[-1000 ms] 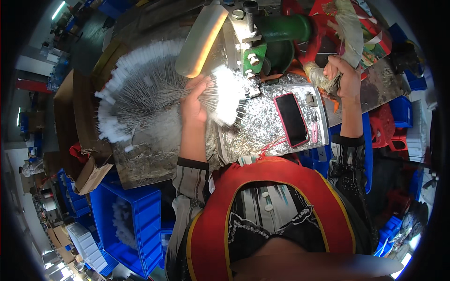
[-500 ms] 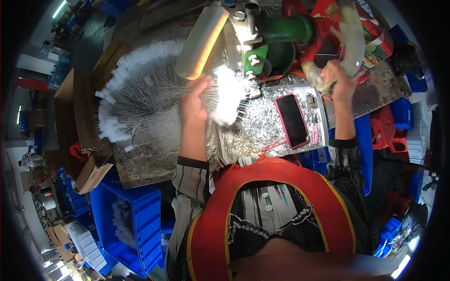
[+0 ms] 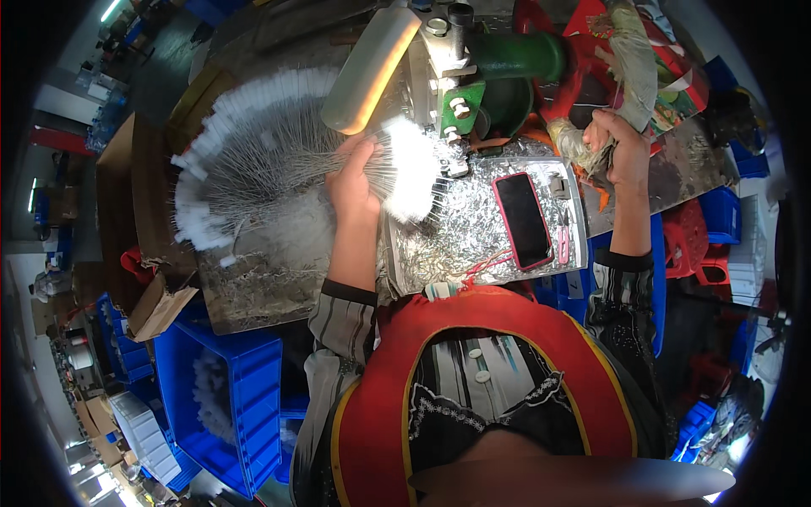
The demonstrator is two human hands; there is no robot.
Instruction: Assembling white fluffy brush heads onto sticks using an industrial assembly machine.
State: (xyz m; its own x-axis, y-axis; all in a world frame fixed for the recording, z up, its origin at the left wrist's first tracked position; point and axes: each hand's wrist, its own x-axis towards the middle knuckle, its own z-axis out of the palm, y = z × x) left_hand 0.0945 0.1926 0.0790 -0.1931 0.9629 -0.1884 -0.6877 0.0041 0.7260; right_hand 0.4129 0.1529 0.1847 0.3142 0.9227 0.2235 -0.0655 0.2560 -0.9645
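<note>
My left hand is closed round a bundle of thin wire brushes. Their white bristle ends point right, toward the metal jaws of a green press; whether any wire sits in the jaws is lost in the glare. At the right, the fingers of my right hand wrap round a cloth-wrapped handle beside the press's red wheel. A fan-shaped pile of similar wire brushes lies left of my left hand, white tips outward.
A long lamp hangs over my left hand. On the foil-like tray lie a red-edged phone and a pink-handled cutter. Cardboard borders the left side; a blue bin with white brushes stands below.
My right hand has shifted slightly right and down with the wrapped handle. The left hand and its bundle stay almost in place.
</note>
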